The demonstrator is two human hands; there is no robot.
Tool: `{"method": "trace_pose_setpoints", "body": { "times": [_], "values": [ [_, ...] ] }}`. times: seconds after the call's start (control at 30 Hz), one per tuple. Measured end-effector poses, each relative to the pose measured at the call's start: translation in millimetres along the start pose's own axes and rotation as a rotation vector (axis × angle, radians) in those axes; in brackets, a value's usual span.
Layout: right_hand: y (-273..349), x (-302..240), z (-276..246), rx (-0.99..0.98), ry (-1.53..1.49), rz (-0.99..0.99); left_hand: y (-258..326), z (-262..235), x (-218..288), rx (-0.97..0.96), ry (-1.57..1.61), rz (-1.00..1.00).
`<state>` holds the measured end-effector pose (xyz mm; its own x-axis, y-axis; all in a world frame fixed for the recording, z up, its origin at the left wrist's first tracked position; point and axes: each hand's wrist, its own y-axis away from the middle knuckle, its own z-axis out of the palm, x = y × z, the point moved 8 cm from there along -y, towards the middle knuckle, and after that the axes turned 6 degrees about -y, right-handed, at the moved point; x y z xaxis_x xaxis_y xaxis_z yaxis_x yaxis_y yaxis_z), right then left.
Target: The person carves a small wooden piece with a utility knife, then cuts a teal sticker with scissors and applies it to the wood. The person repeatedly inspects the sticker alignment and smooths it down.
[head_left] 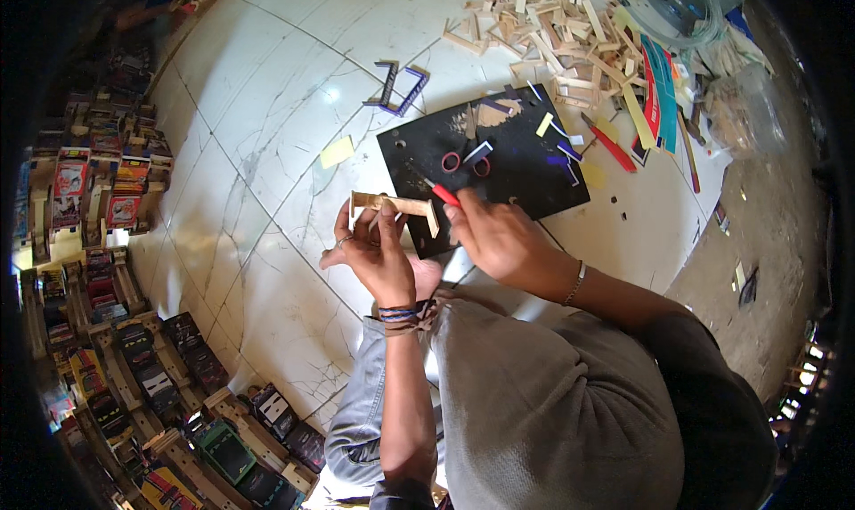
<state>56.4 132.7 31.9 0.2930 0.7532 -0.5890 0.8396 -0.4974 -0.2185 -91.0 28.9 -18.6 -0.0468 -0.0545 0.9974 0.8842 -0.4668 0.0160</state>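
Observation:
My left hand is closed on a small pale wooden frame, a bar with upright end pieces, lifted over the board's left edge. In my right hand is a thin red-handled tool. Its narrow tip points up and left, just above the frame and apart from it; I cannot tell whether it is a blade. Beneath both hands lies a black board. Scissors with red finger loops rest on it, beside sawdust and white and blue strips.
A heap of wooden pieces lies at the far right, near a red-handled knife. Dark bent brackets and a yellow paper lie on the white tiles. Wooden racks of colourful packages stand along the left. Clear plastic sits at right.

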Motion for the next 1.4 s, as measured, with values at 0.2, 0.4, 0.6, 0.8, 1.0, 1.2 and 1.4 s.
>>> {"method": "trace_pose_setpoints", "body": {
  "times": [0.2, 0.4, 0.6, 0.8, 1.0, 1.2, 1.4],
  "values": [
    [1, 17, -5, 0.006, -0.207, 0.124, -3, -7, -6, -0.022, 0.046, -0.187],
    [28, 36, -6, 0.019, -0.244, 0.277, 6, 21, 7, -0.035, -0.509, 0.022],
    [33, 48, -11, 0.000, -0.242, 0.312, 3, 41, 11, -0.007, -0.881, 0.304],
    [0, 64, -5, 0.065, -0.196, 0.232, -10, 34, -6, -0.013, -0.872, 0.219],
    [-25, 70, 4, -0.024, -0.164, 0.237, -20, 37, -20, -0.227, -0.829, 0.207],
    [-26, 66, 12, -0.152, -0.156, 0.339, -32, 30, -45, -0.199, -0.589, -0.018],
    [-27, 68, 17, -0.156, -0.197, 0.370, -19, 18, -24, -0.047, -0.733, 0.088]
  ]
}}
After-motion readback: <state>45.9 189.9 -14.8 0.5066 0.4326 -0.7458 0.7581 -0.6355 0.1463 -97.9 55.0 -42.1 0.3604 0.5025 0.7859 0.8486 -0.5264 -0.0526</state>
